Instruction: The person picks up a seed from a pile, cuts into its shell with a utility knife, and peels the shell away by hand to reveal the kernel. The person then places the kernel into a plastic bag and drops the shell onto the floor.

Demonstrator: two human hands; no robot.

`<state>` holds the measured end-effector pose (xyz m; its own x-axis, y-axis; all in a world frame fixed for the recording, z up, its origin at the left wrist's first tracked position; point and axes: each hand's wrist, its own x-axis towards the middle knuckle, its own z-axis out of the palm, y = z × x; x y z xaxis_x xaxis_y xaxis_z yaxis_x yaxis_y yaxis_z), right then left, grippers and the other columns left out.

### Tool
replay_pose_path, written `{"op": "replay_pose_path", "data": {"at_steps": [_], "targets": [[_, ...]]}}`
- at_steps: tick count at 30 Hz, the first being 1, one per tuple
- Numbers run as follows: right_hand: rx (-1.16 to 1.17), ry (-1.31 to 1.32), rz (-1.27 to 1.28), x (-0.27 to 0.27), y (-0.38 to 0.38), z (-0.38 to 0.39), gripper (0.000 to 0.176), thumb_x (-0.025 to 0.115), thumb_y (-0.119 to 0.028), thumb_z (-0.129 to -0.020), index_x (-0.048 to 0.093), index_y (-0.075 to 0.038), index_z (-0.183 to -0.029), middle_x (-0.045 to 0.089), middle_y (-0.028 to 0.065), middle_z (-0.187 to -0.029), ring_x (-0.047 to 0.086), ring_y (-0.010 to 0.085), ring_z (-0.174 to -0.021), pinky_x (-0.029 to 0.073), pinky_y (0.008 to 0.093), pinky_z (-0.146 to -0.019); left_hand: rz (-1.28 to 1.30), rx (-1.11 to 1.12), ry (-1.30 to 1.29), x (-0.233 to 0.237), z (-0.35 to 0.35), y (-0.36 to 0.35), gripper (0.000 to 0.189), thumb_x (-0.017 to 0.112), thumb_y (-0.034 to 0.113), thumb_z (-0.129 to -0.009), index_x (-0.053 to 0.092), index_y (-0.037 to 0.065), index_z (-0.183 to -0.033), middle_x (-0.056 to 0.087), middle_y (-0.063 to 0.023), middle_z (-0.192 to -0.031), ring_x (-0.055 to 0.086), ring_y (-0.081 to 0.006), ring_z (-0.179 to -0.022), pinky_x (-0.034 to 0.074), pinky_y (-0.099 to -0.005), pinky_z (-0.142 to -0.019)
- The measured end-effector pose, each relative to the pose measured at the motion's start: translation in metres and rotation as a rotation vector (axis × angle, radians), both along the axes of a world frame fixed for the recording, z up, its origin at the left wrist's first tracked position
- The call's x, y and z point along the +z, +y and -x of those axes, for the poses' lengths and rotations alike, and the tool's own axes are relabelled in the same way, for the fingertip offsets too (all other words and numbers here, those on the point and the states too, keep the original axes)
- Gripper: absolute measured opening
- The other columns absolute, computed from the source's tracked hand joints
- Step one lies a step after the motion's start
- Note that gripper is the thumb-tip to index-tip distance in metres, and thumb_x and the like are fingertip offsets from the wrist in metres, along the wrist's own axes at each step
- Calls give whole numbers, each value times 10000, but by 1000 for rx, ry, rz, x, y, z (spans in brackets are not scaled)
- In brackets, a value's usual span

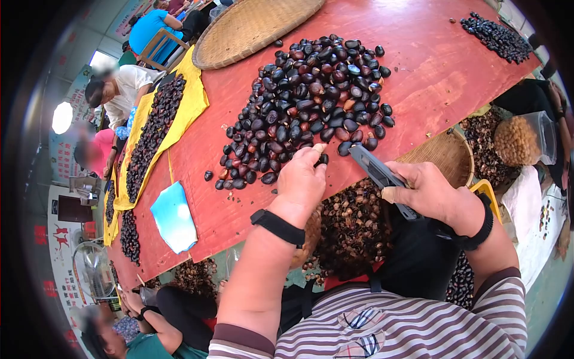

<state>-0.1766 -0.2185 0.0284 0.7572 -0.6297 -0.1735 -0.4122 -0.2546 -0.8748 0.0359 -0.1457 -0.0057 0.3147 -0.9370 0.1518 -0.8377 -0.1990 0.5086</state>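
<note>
A big heap of glossy dark brown-black nuts (305,99) lies on the red table. My left hand (302,179) is at the heap's near edge, its thumb and fingers closed around a dark nut (323,158). Wrapped in my right hand (433,194) is a grey tool with a long flat body, like a utility knife (376,170). Its tip points toward the heap, close to the nuts beside my left fingertips. My fingers partly cover the tool, and its cutting edge is hard to make out.
Broken shells (356,230) lie below the table edge. A woven tray (257,30) rests at the far side, and a basket (445,157) stands to the right. More nuts lie on yellow cloth (194,90), near a blue-white sheet (173,218). Several people sit around the table.
</note>
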Motion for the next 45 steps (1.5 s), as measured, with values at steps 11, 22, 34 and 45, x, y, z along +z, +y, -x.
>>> {"op": "replay_pose_path", "data": {"at_steps": [11,22,34,45], "targets": [[197,62,260,-8,12,-21,350,577,-168,-703,496,-94,-1036,575,93,-657,562,281,-626,435,377,-564,-57,255,764,5,-12,40,287,612,47,-700,557,10,-979,548,-36,-828,547,-83,-607,468,-214,-562],[391,156,482,1,40,-81,364,542,-146,-710,479,-52,-1055,573,140,-645,570,306,-631,442,407,-558,-68,331,889,7,-40,79,310,613,-10,-699,520,-42,-993,572,-39,-763,553,-78,-648,461,-185,-580],[378,212,601,-2,48,-101,402,573,-149,-699,499,-93,-1091,574,109,-622,559,292,-585,439,385,-525,17,349,967,-6,-48,81,276,677,-26,-621,579,-40,-879,551,-18,-706,496,-58,-603,426,-171,-539],[490,357,586,11,51,-105,436,544,-143,-717,440,-46,-1129,552,143,-580,556,307,-559,431,395,-514,40,356,1051,0,-45,81,226,621,-82,-656,562,-42,-870,573,-52,-718,532,-76,-621,451,-177,-559]]}}
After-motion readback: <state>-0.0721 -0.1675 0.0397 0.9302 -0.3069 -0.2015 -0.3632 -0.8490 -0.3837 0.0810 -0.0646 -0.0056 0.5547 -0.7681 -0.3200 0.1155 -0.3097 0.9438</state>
